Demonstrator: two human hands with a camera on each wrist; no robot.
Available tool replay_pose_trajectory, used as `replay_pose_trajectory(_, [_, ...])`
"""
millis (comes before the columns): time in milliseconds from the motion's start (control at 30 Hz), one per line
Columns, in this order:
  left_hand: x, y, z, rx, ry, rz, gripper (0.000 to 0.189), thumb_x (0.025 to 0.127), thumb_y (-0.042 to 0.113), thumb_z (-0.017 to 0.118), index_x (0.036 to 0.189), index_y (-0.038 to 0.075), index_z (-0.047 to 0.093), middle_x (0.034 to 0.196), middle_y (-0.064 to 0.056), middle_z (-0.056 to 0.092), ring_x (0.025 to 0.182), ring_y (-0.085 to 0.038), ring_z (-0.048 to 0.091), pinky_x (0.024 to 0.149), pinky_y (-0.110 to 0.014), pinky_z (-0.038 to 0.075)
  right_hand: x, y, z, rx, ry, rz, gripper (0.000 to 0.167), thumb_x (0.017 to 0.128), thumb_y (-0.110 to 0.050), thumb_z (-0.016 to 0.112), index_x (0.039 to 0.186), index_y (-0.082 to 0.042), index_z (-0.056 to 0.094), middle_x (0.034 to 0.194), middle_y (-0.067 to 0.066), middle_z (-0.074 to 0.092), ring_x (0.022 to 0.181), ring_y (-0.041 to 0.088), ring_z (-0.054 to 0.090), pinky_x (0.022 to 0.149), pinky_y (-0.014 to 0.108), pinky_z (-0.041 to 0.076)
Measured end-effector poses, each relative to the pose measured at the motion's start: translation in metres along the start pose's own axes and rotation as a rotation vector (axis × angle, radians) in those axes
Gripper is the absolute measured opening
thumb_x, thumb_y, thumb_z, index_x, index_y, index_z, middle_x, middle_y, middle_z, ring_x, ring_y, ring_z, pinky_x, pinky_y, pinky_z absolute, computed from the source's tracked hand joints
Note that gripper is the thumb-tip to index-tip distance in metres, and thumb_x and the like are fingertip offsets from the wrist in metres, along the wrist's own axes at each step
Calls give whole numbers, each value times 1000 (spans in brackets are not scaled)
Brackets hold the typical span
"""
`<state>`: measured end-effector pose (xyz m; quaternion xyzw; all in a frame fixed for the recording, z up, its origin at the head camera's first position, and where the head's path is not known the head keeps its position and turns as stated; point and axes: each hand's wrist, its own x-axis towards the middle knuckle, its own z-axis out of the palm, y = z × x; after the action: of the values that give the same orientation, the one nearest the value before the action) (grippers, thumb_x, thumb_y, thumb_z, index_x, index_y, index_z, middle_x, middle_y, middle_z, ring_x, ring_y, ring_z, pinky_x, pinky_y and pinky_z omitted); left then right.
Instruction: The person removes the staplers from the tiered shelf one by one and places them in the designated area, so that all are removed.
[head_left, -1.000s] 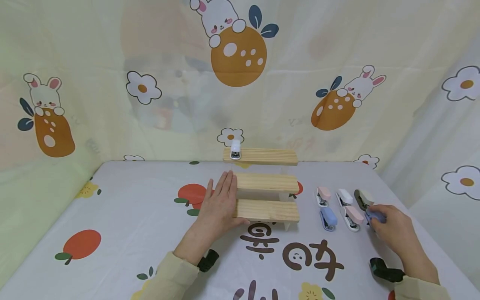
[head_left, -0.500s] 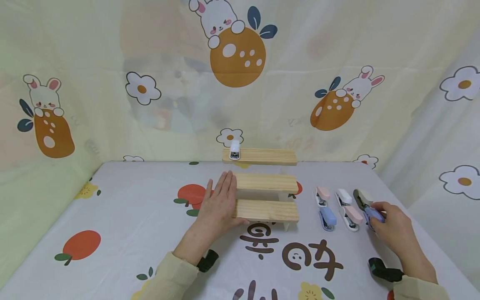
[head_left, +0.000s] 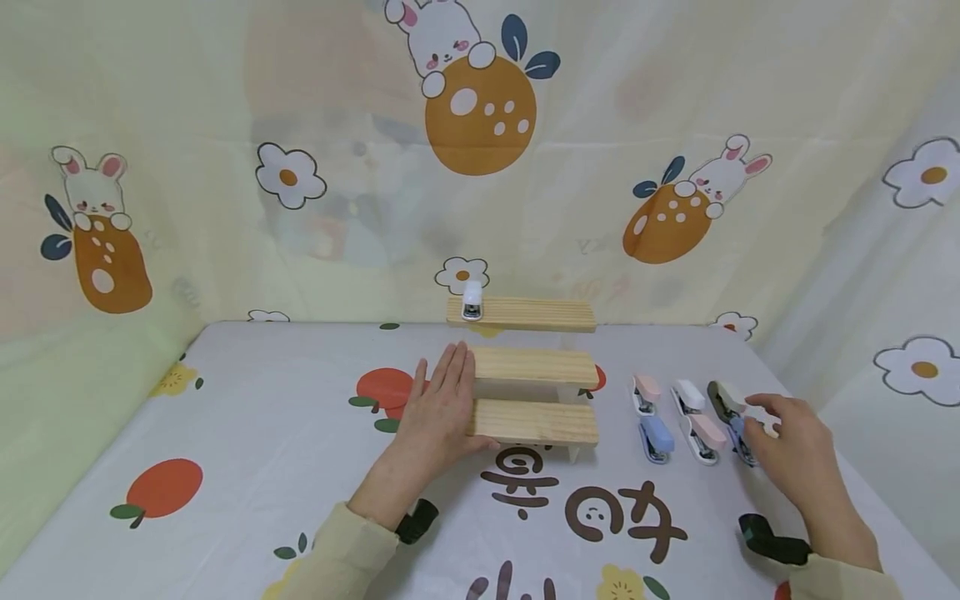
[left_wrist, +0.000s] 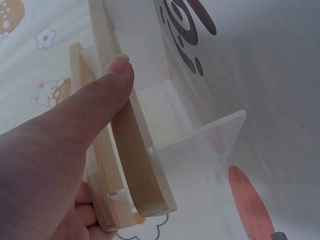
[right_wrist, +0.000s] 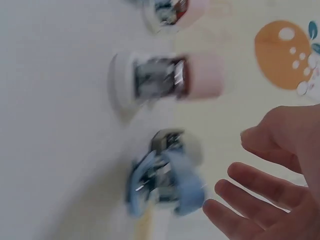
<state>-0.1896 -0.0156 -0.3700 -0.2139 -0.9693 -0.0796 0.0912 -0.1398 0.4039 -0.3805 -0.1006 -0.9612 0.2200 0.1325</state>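
My left hand (head_left: 438,408) lies along the left end of a three-step wooden display stand (head_left: 534,367), its fingers straight and together. In the left wrist view its thumb rests on the front plank (left_wrist: 137,165). On the top plank stands a white mini stapler (head_left: 472,301). At the right, my right hand (head_left: 797,454) hovers beside a blue mini stapler (head_left: 741,442), holding nothing; the right wrist view shows its fingers apart from that blue stapler (right_wrist: 170,182). Just behind the blue one lies an olive-and-cream mini stapler (head_left: 727,400).
Left of the blue stapler lie a white mini stapler (head_left: 688,395), a pink one (head_left: 707,432), another pink one (head_left: 647,392) and another blue one (head_left: 656,437). A printed cloth covers the table (head_left: 262,400); a patterned curtain (head_left: 360,233) hangs behind.
My right hand has let go of the blue stapler and lifted slightly away, fingers spreading. The stapler stays in line before the olive-and-cream one. My left hand keeps its place on the stand.
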Motion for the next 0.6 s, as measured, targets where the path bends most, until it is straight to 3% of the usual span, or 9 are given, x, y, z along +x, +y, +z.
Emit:
replay_pose_trajectory(333, [1,1,-1,-11,-13,-7,129,65,62,84,156,-1,19,166,-14,19,154,-28,17,125,-54,15,1,-32,-6,-5,79,-107,31,95,-9,57,123,5,59,129,36,47,105,55,52,78,65,52])
replay_pose_trajectory(600, [1,0,-1,-9,-10,-8,129,64,62,84,156,-1,19,166,-14,20,154,-28,17,125,-54,15,6,-57,-9,9,77,-216,29,95,-10,58,120,5,61,130,34,49,109,50,50,82,68,48])
